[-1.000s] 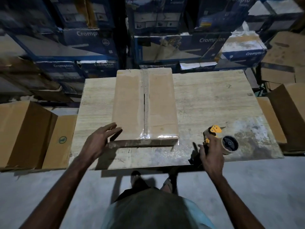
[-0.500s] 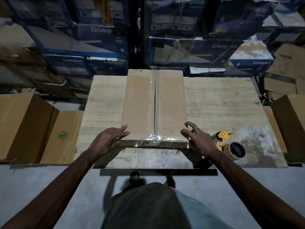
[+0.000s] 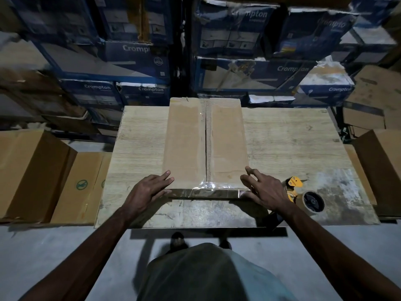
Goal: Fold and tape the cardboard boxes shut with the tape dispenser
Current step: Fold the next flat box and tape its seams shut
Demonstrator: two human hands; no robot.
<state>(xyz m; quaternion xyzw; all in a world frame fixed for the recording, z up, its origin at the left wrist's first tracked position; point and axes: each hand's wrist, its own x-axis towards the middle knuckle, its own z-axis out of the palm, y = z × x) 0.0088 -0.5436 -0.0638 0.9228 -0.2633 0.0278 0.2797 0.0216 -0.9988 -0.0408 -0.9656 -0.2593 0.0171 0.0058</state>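
Wooden worktop carries the taped cardboard box — left hand and right hand spread open at its near corners (tape dispenser just right)

Blue Crompton cartons stacked behind a wooden table.

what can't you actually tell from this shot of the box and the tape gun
- Dispenser handle: head view, hidden behind the right hand.
- Far end of the box: head view, faces away, so any tape there is unseen.
- Thumbs at the box's near face: head view, covered by the backs of the left hand and right hand.
- Left carton: head view, cut off by the frame edge.
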